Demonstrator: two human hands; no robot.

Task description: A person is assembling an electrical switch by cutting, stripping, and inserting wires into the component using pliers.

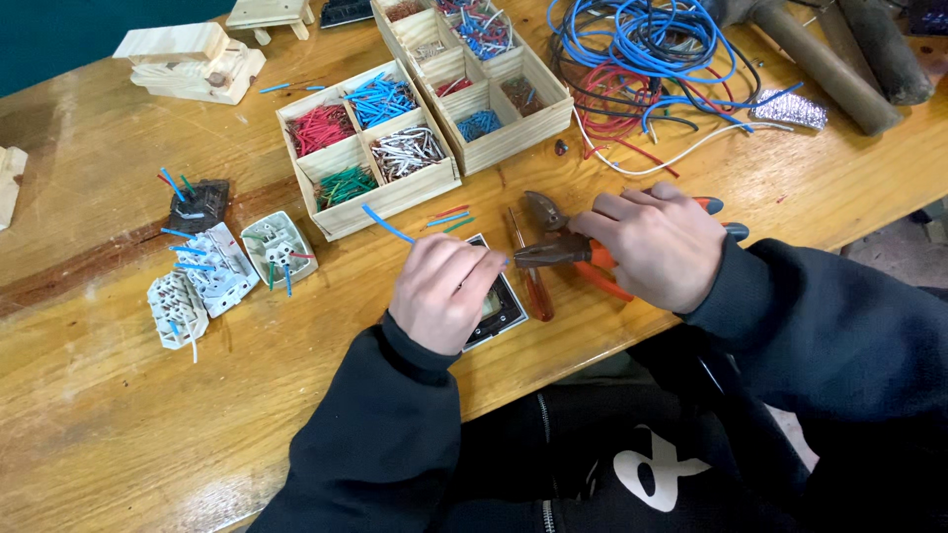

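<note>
Two hands (444, 291), pliers (568, 249), blue wire (387, 226)

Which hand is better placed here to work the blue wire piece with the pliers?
Right, probably. The right hand already grips the orange-handled pliers, whose jaws point at the end of the blue wire piece. The left hand pinches that wire over the dark square plate, so it can only steady it.

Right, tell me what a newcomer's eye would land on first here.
First, the two hands at the middle of the wooden workbench: the left hand pinches a short blue wire, and the right hand has orange-handled pliers in its grip. Next, the wooden compartment tray of sorted coloured wire pieces behind them, and the tangled coil of blue and red cable at the far right.
</note>
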